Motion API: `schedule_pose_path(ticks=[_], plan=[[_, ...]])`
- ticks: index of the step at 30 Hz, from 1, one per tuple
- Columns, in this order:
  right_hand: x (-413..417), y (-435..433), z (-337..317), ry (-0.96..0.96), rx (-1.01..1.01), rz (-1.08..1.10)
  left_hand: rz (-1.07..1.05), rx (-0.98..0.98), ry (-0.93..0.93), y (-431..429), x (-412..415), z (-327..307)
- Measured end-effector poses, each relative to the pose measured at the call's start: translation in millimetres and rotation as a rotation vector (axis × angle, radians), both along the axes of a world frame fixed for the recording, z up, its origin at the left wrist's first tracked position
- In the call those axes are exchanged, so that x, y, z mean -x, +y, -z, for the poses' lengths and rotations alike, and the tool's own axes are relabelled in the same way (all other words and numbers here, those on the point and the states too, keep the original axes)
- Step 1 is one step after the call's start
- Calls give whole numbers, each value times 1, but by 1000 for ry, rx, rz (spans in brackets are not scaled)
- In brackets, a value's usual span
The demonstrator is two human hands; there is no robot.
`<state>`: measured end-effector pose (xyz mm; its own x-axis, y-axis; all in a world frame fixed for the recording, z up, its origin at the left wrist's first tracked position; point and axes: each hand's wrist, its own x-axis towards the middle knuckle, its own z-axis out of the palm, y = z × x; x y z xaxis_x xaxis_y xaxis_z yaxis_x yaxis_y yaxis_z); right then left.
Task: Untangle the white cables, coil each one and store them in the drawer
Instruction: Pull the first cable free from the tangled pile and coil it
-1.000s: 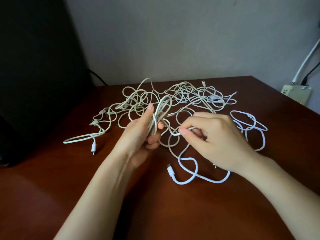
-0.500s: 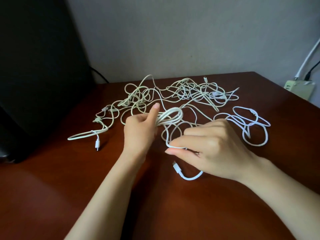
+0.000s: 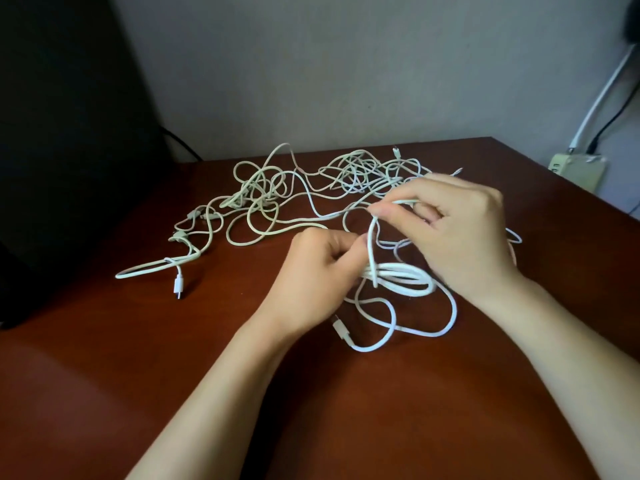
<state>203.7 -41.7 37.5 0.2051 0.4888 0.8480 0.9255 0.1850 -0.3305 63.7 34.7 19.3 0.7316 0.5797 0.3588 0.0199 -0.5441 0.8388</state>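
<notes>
A tangle of white cables (image 3: 294, 192) sprawls over the far half of the brown table (image 3: 311, 410). My left hand (image 3: 317, 271) is shut on a small coil of white cable (image 3: 401, 277) that lies flat near the table's middle. My right hand (image 3: 457, 230) pinches a strand of that same cable above the coil, and the strand drops down across the loops. The cable's loose tail curls toward me and ends in a white plug (image 3: 341, 330). No drawer is in view.
A large dark object (image 3: 62, 150) stands along the table's left side. Another white plug (image 3: 178, 285) lies at the tangle's left end. A power strip (image 3: 578, 168) with a white and a black lead sits past the table's right edge, against the wall.
The coil has come down from upright in my left hand to flat near the table. My right hand has risen from the table, lifting a strand over the coil.
</notes>
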Motion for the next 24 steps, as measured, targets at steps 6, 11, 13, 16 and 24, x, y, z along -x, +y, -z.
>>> schedule_pose_path(ticks=[6, 11, 13, 16, 24], plan=[[-9, 4, 9, 154, 166, -3, 21, 326, -175, -1, -3, -5], [-1, 7, 15, 63, 296, 42, 32, 586, -347, 6, 0, -10], [5, 6, 18, 17, 410, 25, 27, 653, -400, 10, 1, -11], [11, 5, 18, -88, 567, 32, -36, 666, -387, 13, 1, -10], [14, 8, 19, -320, 756, -11, -305, 599, -335, 24, -1, 4]])
